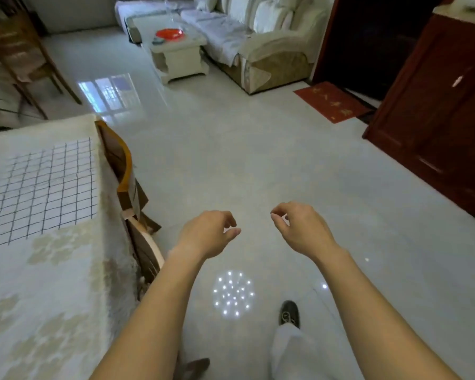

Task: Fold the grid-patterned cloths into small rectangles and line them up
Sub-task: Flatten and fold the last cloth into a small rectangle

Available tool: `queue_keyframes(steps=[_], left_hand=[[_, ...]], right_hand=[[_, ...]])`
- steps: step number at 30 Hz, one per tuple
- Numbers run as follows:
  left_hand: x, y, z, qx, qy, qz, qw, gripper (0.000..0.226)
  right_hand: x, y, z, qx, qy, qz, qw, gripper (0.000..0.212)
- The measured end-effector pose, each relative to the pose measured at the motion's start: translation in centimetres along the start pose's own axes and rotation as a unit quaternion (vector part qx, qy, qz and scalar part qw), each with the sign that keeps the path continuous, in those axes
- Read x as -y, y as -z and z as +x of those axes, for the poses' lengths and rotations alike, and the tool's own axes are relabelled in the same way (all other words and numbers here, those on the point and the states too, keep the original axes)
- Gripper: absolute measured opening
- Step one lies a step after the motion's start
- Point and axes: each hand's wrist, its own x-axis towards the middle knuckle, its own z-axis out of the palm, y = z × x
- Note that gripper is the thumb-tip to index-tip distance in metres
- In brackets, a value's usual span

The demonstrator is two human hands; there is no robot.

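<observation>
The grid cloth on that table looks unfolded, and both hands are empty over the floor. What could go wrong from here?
The grid cloth lies flat on the table, well to the left of the left hand and right hand, so a hurried sideways reach could drag it askew. The chair backs stand along the table's edge; an arm might snag there. The glossy floor may be slippery when stepping over.

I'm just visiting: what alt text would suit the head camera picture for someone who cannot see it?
A person's left hand and right hand, loosely curled and empty, hang over a glossy tiled floor. To the left, a grid-patterned cloth lies flat on a covered table, a wooden chair beside it.
</observation>
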Motion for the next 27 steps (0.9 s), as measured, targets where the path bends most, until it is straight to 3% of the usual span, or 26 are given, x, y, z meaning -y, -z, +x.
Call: queue_keyframes(steps=[6, 11, 17, 23, 27], left_hand=[[-0.8, 4.7, 7.4, -0.059, 0.109, -0.01, 0.992, 0.041], [-0.1, 8.1, 11.1, -0.157, 0.199, 0.034, 0.967, 0.047], [2.7, 9.2, 14.1, -0.179, 0.282, -0.006, 0.942, 0.047], [8.6, 11.4, 20.3, -0.204, 0.32, -0.035, 0.924, 0.049], [13.0, 15.2, 26.3, -0.206, 0.31, -0.094, 0.923, 0.039]], right_hand=[[-1.2, 2.2, 14.2, 0.039, 0.122, 0.003, 0.992, 0.028], [0.8, 4.0, 24.1, 0.044, 0.237, 0.019, 0.97, 0.03], [4.8, 0.9, 31.3, 0.096, 0.325, 0.041, 0.94, 0.031], [9.2, -1.0, 40.7, 0.126, 0.369, -0.011, 0.921, 0.034], [12.2, -0.9, 48.7, 0.124, 0.361, -0.055, 0.923, 0.03]])
